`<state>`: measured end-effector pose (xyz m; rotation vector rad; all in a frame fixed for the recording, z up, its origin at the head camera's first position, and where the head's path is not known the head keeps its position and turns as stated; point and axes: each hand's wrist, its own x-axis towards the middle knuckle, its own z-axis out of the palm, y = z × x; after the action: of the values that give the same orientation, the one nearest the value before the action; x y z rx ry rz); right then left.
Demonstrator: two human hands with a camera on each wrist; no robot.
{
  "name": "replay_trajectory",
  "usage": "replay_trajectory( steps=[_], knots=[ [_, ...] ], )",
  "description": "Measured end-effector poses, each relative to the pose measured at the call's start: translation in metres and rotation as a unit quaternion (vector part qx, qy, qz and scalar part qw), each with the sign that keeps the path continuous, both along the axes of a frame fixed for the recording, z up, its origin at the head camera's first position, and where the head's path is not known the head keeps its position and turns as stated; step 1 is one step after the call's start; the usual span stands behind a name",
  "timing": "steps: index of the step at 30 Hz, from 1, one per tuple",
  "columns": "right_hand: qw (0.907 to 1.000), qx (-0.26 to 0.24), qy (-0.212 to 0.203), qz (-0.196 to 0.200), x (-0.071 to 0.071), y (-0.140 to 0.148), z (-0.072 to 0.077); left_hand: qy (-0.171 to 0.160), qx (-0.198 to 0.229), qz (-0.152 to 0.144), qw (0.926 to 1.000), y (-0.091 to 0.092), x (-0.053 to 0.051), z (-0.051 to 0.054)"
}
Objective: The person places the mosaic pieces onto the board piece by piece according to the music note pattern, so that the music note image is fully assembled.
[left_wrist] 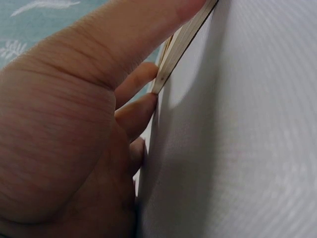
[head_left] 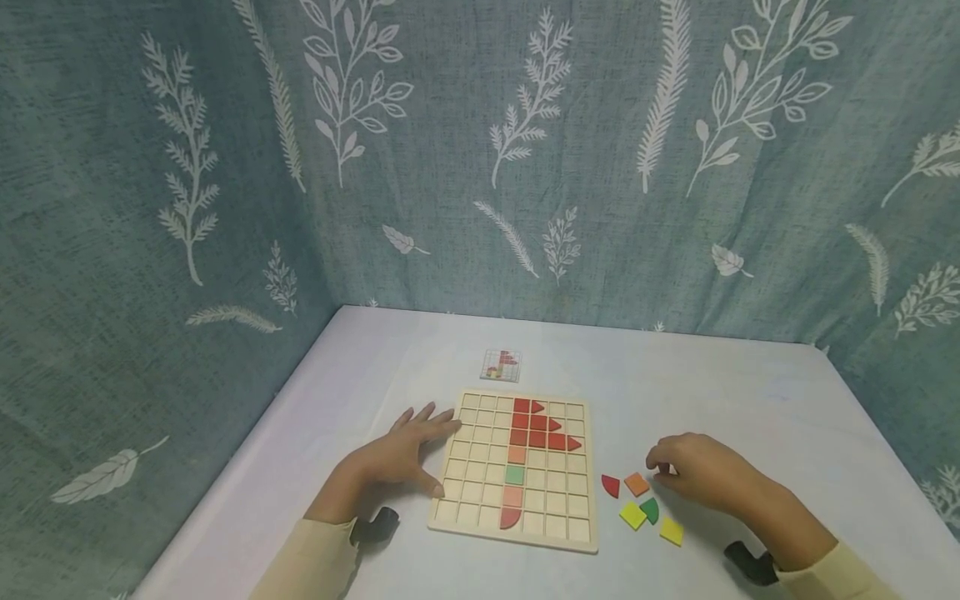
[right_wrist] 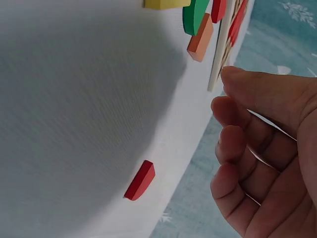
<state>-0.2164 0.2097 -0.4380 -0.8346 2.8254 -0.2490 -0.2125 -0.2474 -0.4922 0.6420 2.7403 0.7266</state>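
Observation:
My left hand (head_left: 401,452) is spread at the left side of the wooden grid board (head_left: 551,542), its thumb and fingertips touching the rim, as the left wrist view also shows at the board's edge (left_wrist: 173,57). Red squares and triangles lie in the upper cells; below runs a column of an orange square (head_left: 517,454), a green one (head_left: 514,474), another orange one and a red rounded piece (head_left: 510,518). Over the table to the right, my right hand (head_left: 697,471) has loosely curled fingers, thumb and index tip apart, nothing visible between them. A red piece (right_wrist: 140,181) lies near it.
Between board and right hand lie a red quarter piece (head_left: 611,485), an orange square (head_left: 637,484), a green quarter piece (head_left: 650,510) and two yellow squares (head_left: 633,515). A small pattern card (head_left: 501,365) is behind the board. Patterned curtains (head_left: 450,167) surround the white table.

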Motion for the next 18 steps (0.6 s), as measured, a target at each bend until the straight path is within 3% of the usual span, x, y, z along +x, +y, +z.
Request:
replay_trajectory(
  steps=[9, 18],
  knots=[
    [0.9995, -0.024, 0.015, -0.017, -0.005, 0.023, 0.005, -0.002, 0.001, 0.000, 1.0000, -0.001, 0.000, 0.001],
    [0.9987, -0.018, 0.004, -0.048, -0.010, 0.036, -0.002, -0.005, 0.002, 0.002, 1.0000, 0.000, 0.001, 0.001]
  ],
)
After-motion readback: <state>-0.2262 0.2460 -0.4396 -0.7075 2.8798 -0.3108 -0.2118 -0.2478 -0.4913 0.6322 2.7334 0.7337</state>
